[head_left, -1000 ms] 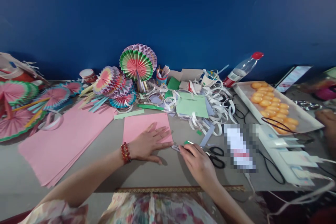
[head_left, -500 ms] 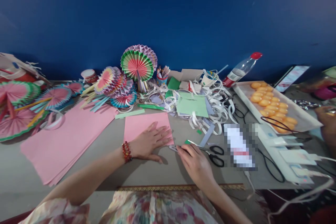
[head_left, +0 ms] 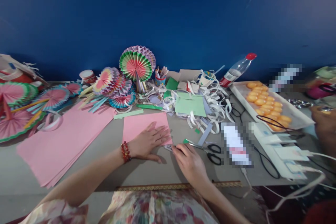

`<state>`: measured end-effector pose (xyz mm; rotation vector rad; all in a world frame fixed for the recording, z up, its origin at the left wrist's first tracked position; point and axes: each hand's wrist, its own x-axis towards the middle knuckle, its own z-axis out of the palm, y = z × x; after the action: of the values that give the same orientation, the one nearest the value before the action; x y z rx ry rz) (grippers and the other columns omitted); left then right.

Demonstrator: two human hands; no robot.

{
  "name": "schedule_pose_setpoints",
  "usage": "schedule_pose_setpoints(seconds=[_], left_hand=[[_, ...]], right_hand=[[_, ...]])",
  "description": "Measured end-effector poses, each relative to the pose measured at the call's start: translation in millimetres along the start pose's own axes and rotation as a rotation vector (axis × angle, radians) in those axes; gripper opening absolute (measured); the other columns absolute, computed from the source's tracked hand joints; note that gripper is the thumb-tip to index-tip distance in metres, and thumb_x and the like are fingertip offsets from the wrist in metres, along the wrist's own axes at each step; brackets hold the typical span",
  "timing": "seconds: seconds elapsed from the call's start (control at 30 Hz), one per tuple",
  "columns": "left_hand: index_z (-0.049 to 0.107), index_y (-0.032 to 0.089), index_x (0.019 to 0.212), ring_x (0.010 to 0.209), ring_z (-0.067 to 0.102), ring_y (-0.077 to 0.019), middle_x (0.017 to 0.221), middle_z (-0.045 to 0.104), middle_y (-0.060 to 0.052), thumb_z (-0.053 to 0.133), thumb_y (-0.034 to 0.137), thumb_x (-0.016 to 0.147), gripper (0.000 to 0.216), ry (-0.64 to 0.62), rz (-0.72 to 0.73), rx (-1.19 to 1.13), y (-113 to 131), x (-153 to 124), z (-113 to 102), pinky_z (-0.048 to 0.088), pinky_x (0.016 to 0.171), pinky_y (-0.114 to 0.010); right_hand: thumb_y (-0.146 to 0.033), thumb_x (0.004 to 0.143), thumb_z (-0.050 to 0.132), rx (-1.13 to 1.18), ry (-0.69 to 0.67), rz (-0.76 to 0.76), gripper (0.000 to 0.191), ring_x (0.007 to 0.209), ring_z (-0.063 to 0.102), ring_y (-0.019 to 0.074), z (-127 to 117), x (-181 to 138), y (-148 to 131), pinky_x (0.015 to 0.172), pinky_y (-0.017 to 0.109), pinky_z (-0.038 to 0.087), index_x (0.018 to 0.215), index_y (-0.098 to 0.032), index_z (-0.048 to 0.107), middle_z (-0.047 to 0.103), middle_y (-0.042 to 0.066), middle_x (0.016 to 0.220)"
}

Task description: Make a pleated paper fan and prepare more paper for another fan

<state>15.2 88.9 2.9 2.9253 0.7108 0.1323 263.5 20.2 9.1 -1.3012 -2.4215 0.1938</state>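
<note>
The right hand (head_left: 190, 164) has been moved slightly nearer the left hand (head_left: 148, 143), a small tool (head_left: 168, 147) pinched; pink paper (head_left: 138, 124) is covered partly by the left's spread fingers.

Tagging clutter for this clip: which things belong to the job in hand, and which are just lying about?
Job in hand:
- pink sheet, under the left hand
- slim pale tool at the right hand, kind unclear
- probably the matching pink stack

Likely just lying about:
- scissors
- bottle
- tray of orange pieces
- power strip
</note>
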Motion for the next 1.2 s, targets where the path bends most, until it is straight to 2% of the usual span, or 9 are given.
schedule_pose_setpoints(seconds=[0.13,0.4,0.7,0.77,0.9,1.0,1.1,1.2], left_hand=[[0.015,0.016,0.158,0.151,0.014,-0.0317,0.163,0.019,-0.014,0.040,0.070,0.092,0.088,-0.012,0.001,-0.012,0.3,0.1,-0.9,-0.004,0.120,-0.059],[0.016,0.016,0.158,0.151,0.015,-0.0318,0.162,0.022,-0.015,0.041,0.071,0.091,0.090,-0.009,-0.002,-0.014,0.1,0.5,-1.3,-0.003,0.120,-0.060],[0.008,0.018,0.159,0.151,0.017,-0.0323,0.162,0.021,-0.014,0.039,0.074,0.090,0.094,-0.016,0.001,-0.098,-2.0,0.7,-1.5,-0.006,0.120,-0.058],[0.006,0.021,0.159,0.151,0.018,-0.0307,0.163,0.020,-0.012,0.037,0.071,0.092,0.089,-0.008,-0.011,-0.156,-5.0,-0.3,-4.3,-0.003,0.121,-0.056],[0.009,0.026,0.159,0.151,0.020,-0.0202,0.163,0.024,-0.005,0.023,0.051,0.104,0.063,0.084,-0.090,-0.274,-19.9,-7.2,-13.6,0.014,0.124,-0.043],[0.013,0.028,0.158,0.151,0.021,-0.0172,0.163,0.026,-0.003,0.023,0.044,0.106,0.056,0.094,-0.142,-0.177,-33.9,-17.1,-17.8,0.014,0.124,-0.040],[0.018,0.029,0.158,0.151,0.020,-0.0213,0.163,0.022,-0.004,0.031,0.051,0.103,0.060,0.045,-0.127,-0.070,-42.5,-27.6,-15.1,0.007,0.124,-0.044],[0.021,0.029,0.157,0.151,0.020,-0.0234,0.163,0.022,-0.006,0.034,0.058,0.101,0.065,0.025,-0.118,0.019,-43.6,-33.7,-8.8,0.007,0.124,-0.046]], right_hand=[[-0.010,0.094,0.054,0.001,-0.020,0.012,0.027,0.089,0.062,0.0201,1.1,0.9,-5.5,0.080,0.030,0.053,0.113,-0.021,0.069,0.069,0.006,0.094],[-0.011,0.093,0.056,-0.019,-0.019,0.027,0.026,0.089,0.062,0.0198,1.4,1.5,-8.7,0.078,0.030,0.054,0.112,-0.022,0.069,0.069,0.006,0.096],[-0.010,0.093,0.057,-0.019,-0.032,0.038,0.024,0.089,0.061,0.0206,2.7,0.2,-9.2,0.078,0.031,0.052,0.112,-0.019,0.069,0.069,0.007,0.096],[-0.011,0.093,0.056,-0.016,-0.032,0.038,0.024,0.090,0.060,0.0205,2.9,0.0,-8.6,0.079,0.031,0.052,0.111,-0.019,0.069,0.069,0.007,0.097],[-0.011,0.093,0.058,-0.008,-0.031,0.034,0.023,0.090,0.060,0.0205,4.6,-0.6,-7.4,0.079,0.031,0.052,0.111,-0.019,0.069,0.068,0.006,0.096],[-0.010,0.092,0.059,-0.022,-0.024,0.020,0.024,0.089,0.061,0.0212,6.4,-1.0,-6.3,0.077,0.032,0.052,0.113,-0.018,0.069,0.068,0.006,0.096],[-0.010,0.092,0.059,-0.033,-0.018,0.013,0.023,0.089,0.061,0.0216,7.9,-1.3,-5.1,0.079,0.033,0.052,0.112,-0.017,0.069,0.068,0.007,0.097],[-0.010,0.093,0.058,-0.037,-0.022,0.010,0.024,0.089,0.061,0.0210,8.3,-1.5,-4.6,0.081,0.033,0.051,0.114,-0.017,0.068,0.068,0.007,0.098]])
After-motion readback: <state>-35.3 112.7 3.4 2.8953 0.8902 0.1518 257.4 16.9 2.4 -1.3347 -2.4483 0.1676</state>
